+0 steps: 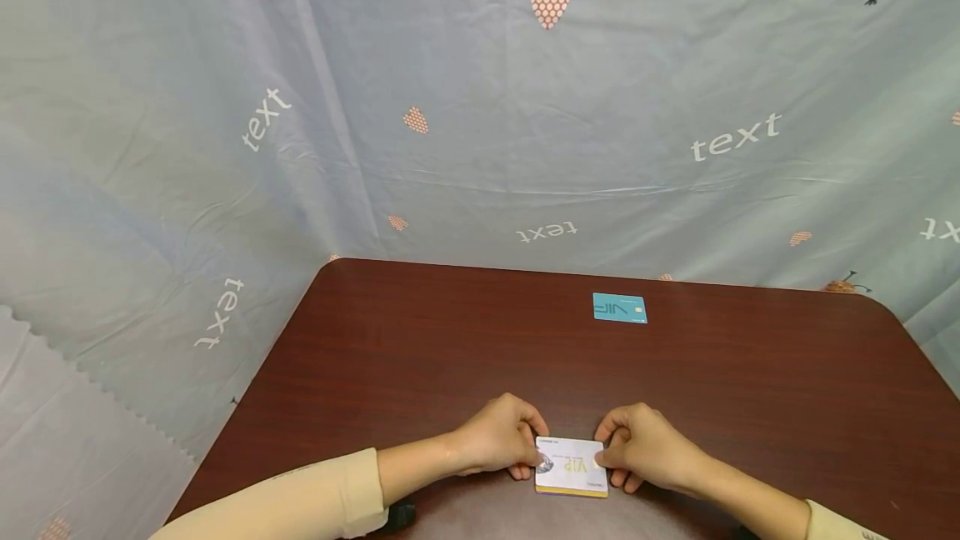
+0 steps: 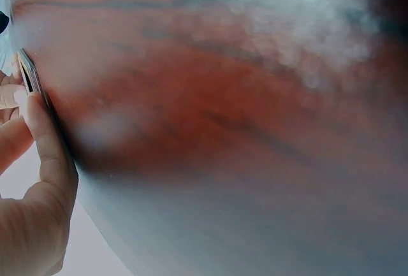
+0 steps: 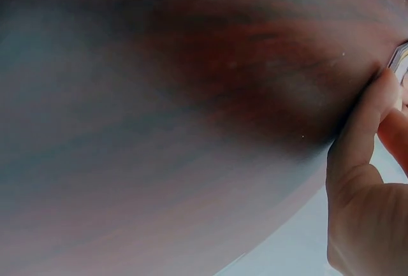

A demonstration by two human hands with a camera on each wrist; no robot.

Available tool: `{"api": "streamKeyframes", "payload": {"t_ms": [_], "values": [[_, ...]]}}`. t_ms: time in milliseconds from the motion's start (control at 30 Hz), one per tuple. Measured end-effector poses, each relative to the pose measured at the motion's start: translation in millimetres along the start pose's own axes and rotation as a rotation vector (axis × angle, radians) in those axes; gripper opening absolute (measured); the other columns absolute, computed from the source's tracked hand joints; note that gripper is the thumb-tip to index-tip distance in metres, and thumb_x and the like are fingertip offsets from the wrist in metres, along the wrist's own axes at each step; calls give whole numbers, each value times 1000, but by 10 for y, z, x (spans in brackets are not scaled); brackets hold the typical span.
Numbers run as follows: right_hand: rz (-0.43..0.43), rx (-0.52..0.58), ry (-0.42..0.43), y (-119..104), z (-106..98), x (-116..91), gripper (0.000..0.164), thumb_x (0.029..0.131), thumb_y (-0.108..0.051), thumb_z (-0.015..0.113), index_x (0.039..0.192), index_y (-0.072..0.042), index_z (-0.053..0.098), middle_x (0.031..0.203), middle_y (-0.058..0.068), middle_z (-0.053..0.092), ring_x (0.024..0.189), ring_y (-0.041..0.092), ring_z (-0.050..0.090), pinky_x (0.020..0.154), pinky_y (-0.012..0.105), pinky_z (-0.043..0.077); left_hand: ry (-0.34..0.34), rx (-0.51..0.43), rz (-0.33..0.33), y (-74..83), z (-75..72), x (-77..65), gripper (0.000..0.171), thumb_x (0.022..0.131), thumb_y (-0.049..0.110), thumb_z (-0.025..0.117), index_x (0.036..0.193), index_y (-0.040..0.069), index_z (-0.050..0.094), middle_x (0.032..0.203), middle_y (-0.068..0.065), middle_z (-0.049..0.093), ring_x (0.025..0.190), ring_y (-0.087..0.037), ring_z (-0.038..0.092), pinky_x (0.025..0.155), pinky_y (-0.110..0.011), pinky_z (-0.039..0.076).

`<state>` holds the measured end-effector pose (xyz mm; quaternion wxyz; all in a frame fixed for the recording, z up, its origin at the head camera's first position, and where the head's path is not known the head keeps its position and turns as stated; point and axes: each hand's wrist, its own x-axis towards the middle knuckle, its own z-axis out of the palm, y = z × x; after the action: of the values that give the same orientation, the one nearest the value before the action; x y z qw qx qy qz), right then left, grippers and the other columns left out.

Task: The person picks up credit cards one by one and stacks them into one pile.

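A small stack of cards (image 1: 572,467) lies near the front of the dark red-brown table, a white card with gold "VIP" lettering on top and a yellow edge showing beneath. My left hand (image 1: 504,437) pinches the stack's left edge between thumb and fingers. On the opposite edge, my right hand (image 1: 647,450) grips it the same way. In the left wrist view the stack (image 2: 30,75) shows edge-on against the left thumb; a sliver of it (image 3: 400,56) appears by the right thumb in the right wrist view. How many cards are stacked cannot be told.
Farther back on the table (image 1: 450,332) lies a single blue card (image 1: 619,307) with dark lettering and a chip. A pale blue curtain (image 1: 465,157) with hearts and "text" prints hangs behind the table and along its left side.
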<state>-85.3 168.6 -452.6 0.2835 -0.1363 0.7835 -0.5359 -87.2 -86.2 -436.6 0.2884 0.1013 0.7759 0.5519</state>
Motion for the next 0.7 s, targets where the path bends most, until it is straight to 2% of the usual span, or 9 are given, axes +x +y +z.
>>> {"api": "streamKeyframes", "payload": {"t_ms": [700], "values": [[-26, -17, -18, 12, -21, -18, 17, 91, 1, 76, 102, 7, 66, 74, 11, 65, 60, 19, 66, 51, 25, 57, 16, 20, -13, 18, 8, -13, 23, 80, -24, 70, 95, -7, 70, 66, -10, 65, 47, -12, 60, 44, -18, 51]]}}
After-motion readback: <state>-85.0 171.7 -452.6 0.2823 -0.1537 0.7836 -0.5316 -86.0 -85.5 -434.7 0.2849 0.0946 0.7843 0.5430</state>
